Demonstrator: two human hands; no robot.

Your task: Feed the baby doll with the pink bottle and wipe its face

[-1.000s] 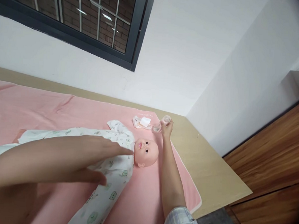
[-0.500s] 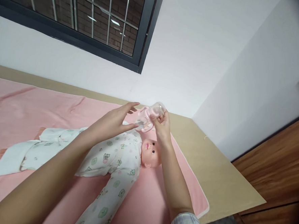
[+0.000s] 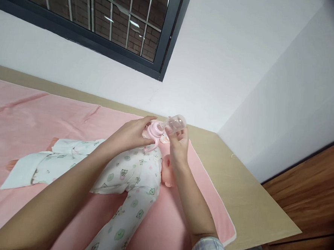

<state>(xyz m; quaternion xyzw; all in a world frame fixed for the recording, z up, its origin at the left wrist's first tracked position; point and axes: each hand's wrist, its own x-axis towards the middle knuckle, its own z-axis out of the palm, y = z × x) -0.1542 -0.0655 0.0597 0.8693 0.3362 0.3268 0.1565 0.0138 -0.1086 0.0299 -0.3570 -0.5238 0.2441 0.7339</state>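
Observation:
My left hand is closed around a baby bottle with a pink collar and pink side handles; its lower body is hidden by my fingers. The bottle lies tilted, its teat end toward the right. In my right hand is a clear, domed bottle cap, pinched between thumb and fingers right at the teat. Both hands are above a baby doll in white printed clothes, lying on its back. My right wrist and hand cover part of the doll's head.
Under the doll spreads a pink blanket on a tan table. A white wall with a dark-framed barred window rises behind. Wooden panels stand at the right.
My left hand has closed on the bottle. The clear cap has shifted off the collar to the right, baring the teat. The view has shifted slightly, and my right hand covers more of the doll's face.

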